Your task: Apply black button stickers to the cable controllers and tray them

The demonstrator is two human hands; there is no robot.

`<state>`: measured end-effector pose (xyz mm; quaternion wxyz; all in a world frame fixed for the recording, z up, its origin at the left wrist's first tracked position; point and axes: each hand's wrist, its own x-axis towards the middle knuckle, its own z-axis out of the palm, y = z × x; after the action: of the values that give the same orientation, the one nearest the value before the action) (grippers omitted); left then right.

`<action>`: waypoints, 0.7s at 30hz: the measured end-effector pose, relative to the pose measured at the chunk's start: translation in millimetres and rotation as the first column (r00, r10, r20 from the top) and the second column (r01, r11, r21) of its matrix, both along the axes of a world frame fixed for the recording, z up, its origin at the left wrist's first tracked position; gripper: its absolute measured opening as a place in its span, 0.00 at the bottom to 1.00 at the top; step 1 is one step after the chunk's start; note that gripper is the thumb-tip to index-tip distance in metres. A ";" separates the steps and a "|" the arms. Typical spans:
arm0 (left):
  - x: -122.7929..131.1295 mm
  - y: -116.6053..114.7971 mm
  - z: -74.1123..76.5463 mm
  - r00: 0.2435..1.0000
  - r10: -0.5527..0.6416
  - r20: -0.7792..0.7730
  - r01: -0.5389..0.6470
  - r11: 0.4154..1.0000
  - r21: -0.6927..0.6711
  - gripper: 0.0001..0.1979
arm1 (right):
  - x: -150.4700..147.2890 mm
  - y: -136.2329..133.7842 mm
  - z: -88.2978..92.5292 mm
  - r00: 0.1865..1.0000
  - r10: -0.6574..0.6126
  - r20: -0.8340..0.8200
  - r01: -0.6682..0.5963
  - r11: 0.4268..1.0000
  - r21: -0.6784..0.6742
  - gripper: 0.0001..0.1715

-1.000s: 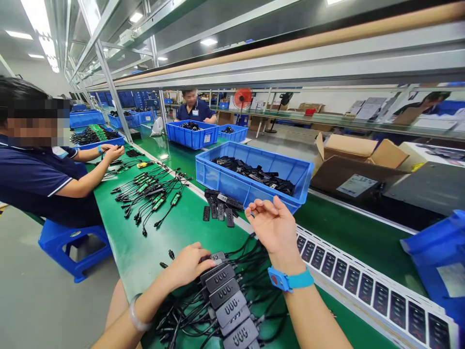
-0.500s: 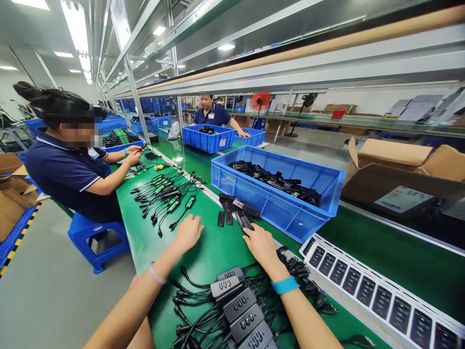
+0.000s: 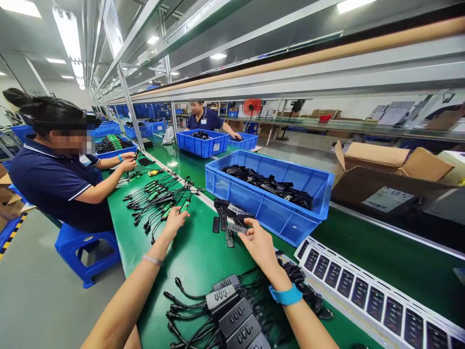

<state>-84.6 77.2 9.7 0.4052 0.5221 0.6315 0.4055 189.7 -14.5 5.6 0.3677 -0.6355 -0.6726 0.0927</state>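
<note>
My left hand (image 3: 174, 225) reaches to the near edge of a spread of cabled circuit boards, its fingers closed on a green circuit board (image 3: 185, 205) with black leads. In my right hand (image 3: 260, 245), between thumb and fingers, is a black plastic housing half (image 3: 236, 228) with a row of U-shaped slots. It is held just over a small pile of similar black housing pieces (image 3: 229, 239). Below my hands, closed black boxes with cables (image 3: 237, 316) lie in a stacked row.
A blue bin (image 3: 269, 203) of black housing parts stands behind the pile. Label sheets (image 3: 358, 291) lie along the right. A co-worker (image 3: 61, 160) sits at the left handling a small part; another person (image 3: 203, 118) reaches into a farther bin. An open cardboard box (image 3: 381, 184) stands at right.
My left hand has moved forward to the circuit boards and closed on one. My right hand now lifts the housing half, turned sideways, off the pile. The view has shifted slightly.
</note>
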 end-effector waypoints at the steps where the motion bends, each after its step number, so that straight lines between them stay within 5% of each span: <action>1: 1.8 -7.7 2.8 0.995 -0.026 0.100 0.026 1.000 -0.006 0.13 | -1.2 -0.9 3.5 0.996 0.003 -0.089 -0.001 1.000 0.023 0.21; 5: 12.7 -52.4 18.3 0.900 -0.138 0.414 0.144 0.989 0.016 0.10 | -9.4 -10.6 24.4 0.886 0.122 -0.448 -0.075 0.990 0.121 0.16; 10: 35.0 -108.8 35.0 0.747 -0.278 0.604 0.285 0.955 0.087 0.26 | -21.5 -30.0 51.8 0.770 0.232 -0.594 -0.187 0.973 0.137 0.14; 15: 53.7 -135.7 45.9 0.685 -0.494 0.536 0.518 0.847 0.118 0.23 | -25.1 -43.5 64.9 0.772 0.302 -0.559 -0.304 0.948 0.093 0.10; 21: 58.9 -148.8 57.1 0.694 -0.536 0.481 0.575 0.814 0.077 0.27 | -24.2 -46.8 69.7 0.784 0.373 -0.497 -0.344 0.926 0.153 0.08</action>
<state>-25.7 -71.6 66.8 0.6727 0.5540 0.3382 0.3551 165.5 -61.3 75.3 0.5272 -0.4373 -0.6593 0.3099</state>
